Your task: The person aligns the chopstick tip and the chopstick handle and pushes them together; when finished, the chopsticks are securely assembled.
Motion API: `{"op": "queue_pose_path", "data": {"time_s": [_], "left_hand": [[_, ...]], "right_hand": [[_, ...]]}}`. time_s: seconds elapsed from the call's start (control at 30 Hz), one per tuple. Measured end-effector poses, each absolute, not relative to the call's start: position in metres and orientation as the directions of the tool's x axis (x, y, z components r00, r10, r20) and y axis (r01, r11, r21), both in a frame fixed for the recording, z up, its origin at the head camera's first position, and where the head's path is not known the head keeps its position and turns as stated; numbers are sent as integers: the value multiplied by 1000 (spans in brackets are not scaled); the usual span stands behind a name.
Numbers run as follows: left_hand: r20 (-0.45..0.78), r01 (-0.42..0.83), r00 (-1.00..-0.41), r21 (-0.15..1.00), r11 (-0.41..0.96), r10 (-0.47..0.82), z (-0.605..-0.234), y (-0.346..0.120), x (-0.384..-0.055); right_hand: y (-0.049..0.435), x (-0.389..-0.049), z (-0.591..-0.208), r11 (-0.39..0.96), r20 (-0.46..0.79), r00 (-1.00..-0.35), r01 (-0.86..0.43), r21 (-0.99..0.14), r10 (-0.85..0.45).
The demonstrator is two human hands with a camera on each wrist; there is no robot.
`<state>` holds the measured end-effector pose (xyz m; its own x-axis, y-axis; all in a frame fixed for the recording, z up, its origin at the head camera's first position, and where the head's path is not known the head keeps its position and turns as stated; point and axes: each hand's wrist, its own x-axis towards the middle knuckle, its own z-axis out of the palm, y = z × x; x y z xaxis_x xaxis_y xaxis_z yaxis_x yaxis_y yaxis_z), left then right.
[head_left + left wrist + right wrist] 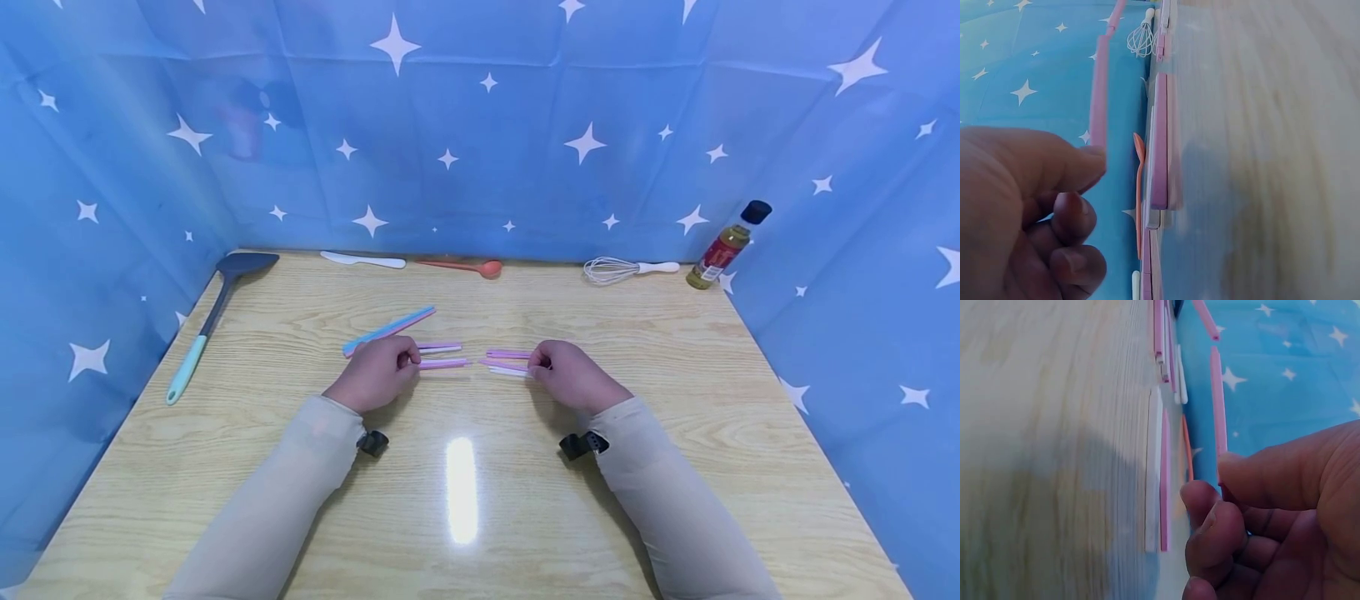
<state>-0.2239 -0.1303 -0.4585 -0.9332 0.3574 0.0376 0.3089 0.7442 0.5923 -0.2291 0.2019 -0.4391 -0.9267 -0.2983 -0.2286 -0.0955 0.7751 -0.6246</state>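
Observation:
My left hand (377, 372) pinches a thin pink stick (1099, 94) between thumb and finger, raised above the table. Across from it, my right hand (573, 375) holds another thin pink stick (1219, 406) by one end. The free ends of the two sticks point at each other with a small gap. Beneath them on the table lie pink and white sticks, one group (450, 347) by the left hand and one group (507, 353) by the right. Blue and pink longer sticks (405, 321) lie slanted behind the left hand, which partly hides them.
Along the back edge lie a white knife (363, 261), an orange spoon (489, 269) and a whisk (611, 270). An oil bottle (722, 254) stands at the back right. A dark spatula (213, 312) with a mint handle lies at the left edge. Starry blue cloth (465, 108) surrounds the table.

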Motion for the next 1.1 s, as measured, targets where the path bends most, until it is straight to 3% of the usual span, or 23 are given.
{"op": "queue_pose_path", "data": {"time_s": [1.1], "left_hand": [[57, 287, -939, 672, 682, 339, -459, -131, -225]], "right_hand": [[198, -224, -432, 736, -171, -932, -131, -664, -320]]}}
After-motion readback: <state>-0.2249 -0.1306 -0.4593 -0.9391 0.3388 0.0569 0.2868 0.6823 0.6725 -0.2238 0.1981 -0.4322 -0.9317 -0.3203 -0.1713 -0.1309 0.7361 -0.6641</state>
